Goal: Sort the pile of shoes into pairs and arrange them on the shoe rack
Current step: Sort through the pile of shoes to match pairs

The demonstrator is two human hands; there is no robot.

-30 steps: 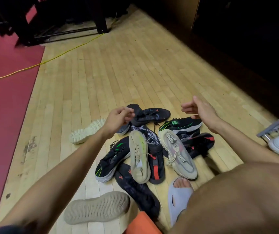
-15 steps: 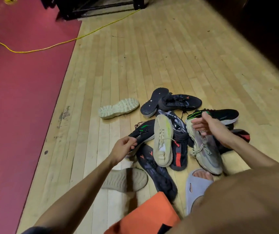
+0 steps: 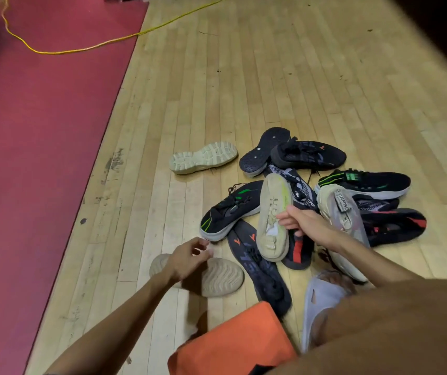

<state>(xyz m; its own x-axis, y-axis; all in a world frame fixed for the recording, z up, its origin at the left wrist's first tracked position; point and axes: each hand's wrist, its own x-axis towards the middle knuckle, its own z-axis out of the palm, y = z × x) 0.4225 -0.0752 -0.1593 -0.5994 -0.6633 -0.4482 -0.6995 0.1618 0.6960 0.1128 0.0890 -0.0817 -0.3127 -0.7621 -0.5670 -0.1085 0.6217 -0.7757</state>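
Note:
A pile of shoes lies on the wooden floor. At its middle is a beige sneaker point(image 3: 272, 209), sole up, with a yellow-green tint. My right hand point(image 3: 305, 224) grips its right edge, thumb on the sole and fingers curled under. A matching grey-beige sneaker point(image 3: 338, 212) lies beside my right wrist. My left hand point(image 3: 189, 257) hovers with loosely curled fingers, holding nothing, over a tan shoe point(image 3: 221, 277) that lies sole up. A black sneaker with green stripes point(image 3: 230, 209) sits left of the pile, and its partner point(image 3: 365, 182) is at the right. The shoe rack is out of view.
A cream lug-soled shoe point(image 3: 203, 157) lies apart at the far left. Dark sneakers with orange marks point(image 3: 309, 155) fill the pile's far side. My foot in a grey slide point(image 3: 322, 296) stands close by. A red mat point(image 3: 40, 131) and a yellow cable point(image 3: 87, 48) lie to the left.
My right hand moved left from the grey-beige sneaker to the upturned beige one and took hold of it. My left hand drew back from the black sneaker toward the tan shoe.

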